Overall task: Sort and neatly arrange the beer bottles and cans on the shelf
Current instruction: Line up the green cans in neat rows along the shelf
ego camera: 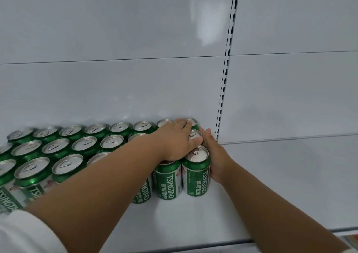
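On the white shelf (203, 219), green Tsingtao cans (58, 152) stand upright in three rows that run from about nine o'clock to the centre of my view, silver tops up, packed side by side. From seven o'clock my left hand (177, 139) reaches in and lies flat, palm down, across the tops of the cans at the right end of the block; its fingers are straight and grasp nothing, with the fingertips reaching the back-row can (191, 121) against the rear panel. From five o'clock my right hand (215, 154) comes in and presses its open palm and straight fingers against the right-hand side of the end column, touching the front end can (196, 172) and the middle can (194, 134) behind it; it grips nothing either. Just right of that hand, at about three o'clock from the cans, a slotted upright (225, 74) climbs the white back panel (116, 39). At eight o'clock a white sleeve (25, 233) covers my left upper arm.
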The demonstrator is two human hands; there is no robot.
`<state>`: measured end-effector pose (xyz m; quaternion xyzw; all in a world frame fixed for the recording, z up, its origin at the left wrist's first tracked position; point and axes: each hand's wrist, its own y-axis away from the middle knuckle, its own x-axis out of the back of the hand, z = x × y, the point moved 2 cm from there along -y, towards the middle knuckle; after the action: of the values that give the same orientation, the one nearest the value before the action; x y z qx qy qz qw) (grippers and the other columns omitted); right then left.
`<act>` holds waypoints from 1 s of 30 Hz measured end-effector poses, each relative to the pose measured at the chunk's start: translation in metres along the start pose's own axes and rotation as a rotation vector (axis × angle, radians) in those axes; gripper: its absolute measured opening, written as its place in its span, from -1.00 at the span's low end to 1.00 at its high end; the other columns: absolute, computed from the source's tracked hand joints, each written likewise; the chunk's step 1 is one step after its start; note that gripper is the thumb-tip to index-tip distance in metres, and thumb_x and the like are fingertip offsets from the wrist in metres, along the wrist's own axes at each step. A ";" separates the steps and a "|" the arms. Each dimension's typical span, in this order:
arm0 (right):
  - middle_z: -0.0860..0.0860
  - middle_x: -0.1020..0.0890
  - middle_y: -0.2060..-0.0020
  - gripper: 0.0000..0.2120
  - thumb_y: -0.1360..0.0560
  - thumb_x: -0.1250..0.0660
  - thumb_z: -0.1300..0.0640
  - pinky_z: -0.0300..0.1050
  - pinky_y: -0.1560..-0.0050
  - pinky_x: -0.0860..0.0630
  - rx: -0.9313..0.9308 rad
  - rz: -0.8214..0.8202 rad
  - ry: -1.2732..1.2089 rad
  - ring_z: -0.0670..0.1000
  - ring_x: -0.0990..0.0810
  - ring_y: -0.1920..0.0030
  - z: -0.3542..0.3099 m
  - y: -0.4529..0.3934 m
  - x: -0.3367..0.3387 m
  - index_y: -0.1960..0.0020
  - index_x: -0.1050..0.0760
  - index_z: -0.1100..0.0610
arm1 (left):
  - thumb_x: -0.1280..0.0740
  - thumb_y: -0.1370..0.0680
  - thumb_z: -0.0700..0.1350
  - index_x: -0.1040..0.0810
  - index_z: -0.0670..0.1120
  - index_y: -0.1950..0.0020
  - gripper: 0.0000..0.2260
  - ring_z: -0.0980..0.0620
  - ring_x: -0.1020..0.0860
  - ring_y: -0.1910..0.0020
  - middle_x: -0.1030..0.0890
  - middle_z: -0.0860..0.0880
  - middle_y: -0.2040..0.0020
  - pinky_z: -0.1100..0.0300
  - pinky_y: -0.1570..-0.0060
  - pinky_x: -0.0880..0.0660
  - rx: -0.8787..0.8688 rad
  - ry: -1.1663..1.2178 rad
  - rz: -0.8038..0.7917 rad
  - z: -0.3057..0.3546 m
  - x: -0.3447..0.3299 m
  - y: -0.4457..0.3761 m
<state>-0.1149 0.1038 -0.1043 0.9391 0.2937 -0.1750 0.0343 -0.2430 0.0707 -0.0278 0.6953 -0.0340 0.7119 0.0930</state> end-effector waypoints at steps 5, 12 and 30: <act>0.11 -0.65 -0.18 -0.50 -0.51 -0.05 -0.34 0.16 -0.32 -0.44 -0.032 0.049 -0.002 0.12 -0.61 -0.22 -0.004 0.001 -0.002 -0.11 -0.66 -0.14 | 0.11 -0.63 0.27 0.12 -0.13 -0.61 -0.31 -0.03 0.11 -0.59 0.08 -0.12 -0.62 0.02 -0.55 0.13 -0.007 0.008 0.016 -0.002 0.000 -0.001; 0.05 -0.64 -0.20 -0.47 -0.63 0.13 -0.27 -0.04 -0.09 -0.59 -0.006 0.035 -0.110 0.07 -0.61 -0.21 -0.013 0.009 -0.011 -0.29 -0.48 -0.07 | 0.10 -0.64 0.26 0.10 -0.12 -0.61 -0.33 -0.01 0.09 -0.59 0.07 -0.10 -0.62 0.04 -0.54 0.14 -0.007 0.022 0.024 -0.001 0.001 0.001; 0.06 -0.04 -0.59 -0.37 -0.65 0.04 -0.18 -0.04 -0.55 0.03 0.068 -0.192 1.618 -0.01 0.00 -0.57 -0.070 0.001 -0.046 -0.60 0.01 0.15 | -0.16 -0.57 0.30 0.04 0.10 -0.61 -0.29 0.07 -0.01 -0.57 0.04 0.12 -0.62 0.13 -0.47 0.00 -0.050 0.143 -0.036 -0.050 0.014 0.066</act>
<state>-0.1279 0.0901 -0.0226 0.7459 0.3015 0.5466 -0.2322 -0.3040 0.0158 -0.0105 0.6406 -0.0327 0.7568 0.1253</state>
